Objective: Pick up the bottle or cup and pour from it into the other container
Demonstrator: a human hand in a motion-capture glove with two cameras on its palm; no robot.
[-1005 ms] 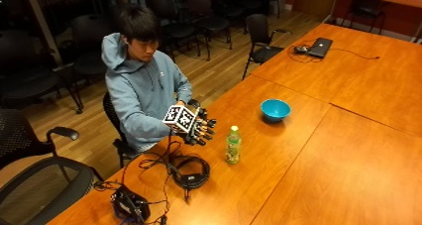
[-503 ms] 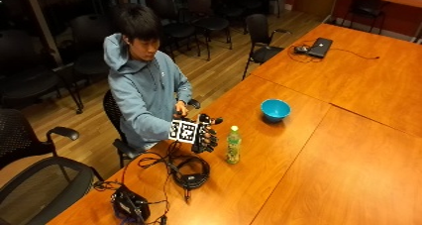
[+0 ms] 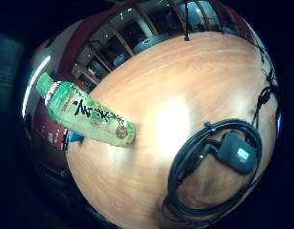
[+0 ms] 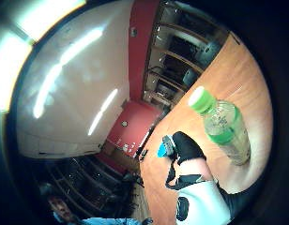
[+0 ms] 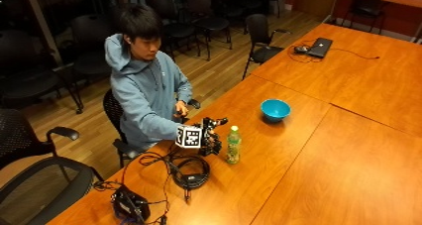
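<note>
Gloved hand (image 5: 212, 138) just beside upright green bottle (image 5: 233, 144) on counter (image 5: 316, 155), fingers apart, nothing held; blue bowl (image 5: 275, 109) further off

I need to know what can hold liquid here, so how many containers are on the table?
2. A green bottle stands upright near the table edge, beside the gloved right hand. A blue bowl sits farther along the table, apart from it. None else shows.

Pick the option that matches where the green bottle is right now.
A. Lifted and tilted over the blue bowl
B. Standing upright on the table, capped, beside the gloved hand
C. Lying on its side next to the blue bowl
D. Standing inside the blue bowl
B: the outside view shows the green bottle upright on the table, green cap on, right beside the gloved right hand, with the blue bowl standing apart from it.
</note>
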